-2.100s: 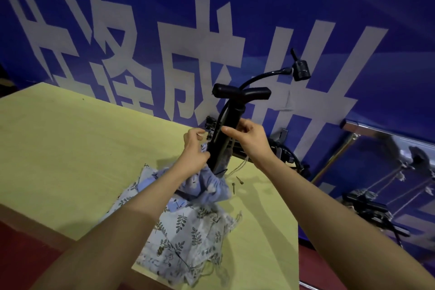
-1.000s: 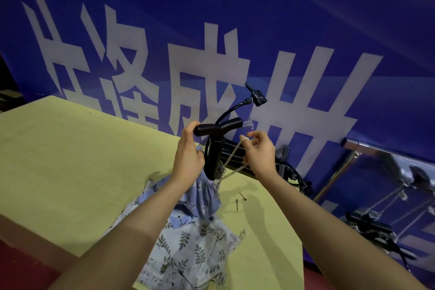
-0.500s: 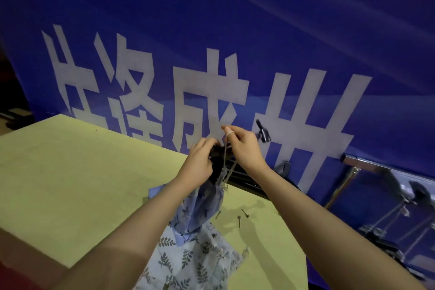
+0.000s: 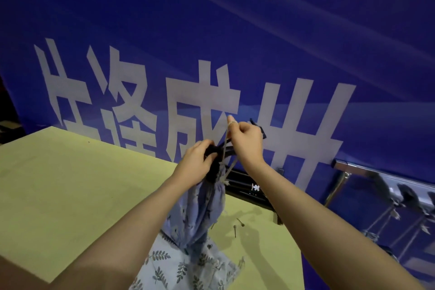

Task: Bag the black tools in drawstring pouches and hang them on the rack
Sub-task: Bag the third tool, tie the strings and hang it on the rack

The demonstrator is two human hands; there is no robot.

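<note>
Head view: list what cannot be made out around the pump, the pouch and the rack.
- Black pump: lower body hidden inside the blue pouch; handle partly covered by the left hand.
- Drawstring: its upper end hidden in the right hand.
- Rack: cut off by the right edge; hanging items dark and blurred.
- Small metal pins on the table: too small to identify.

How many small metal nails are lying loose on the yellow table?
2 clearly: one small metal nail and another side by side on the yellow table, right of the blue floral drawstring pouch. Others may be hidden under fabric.
</note>
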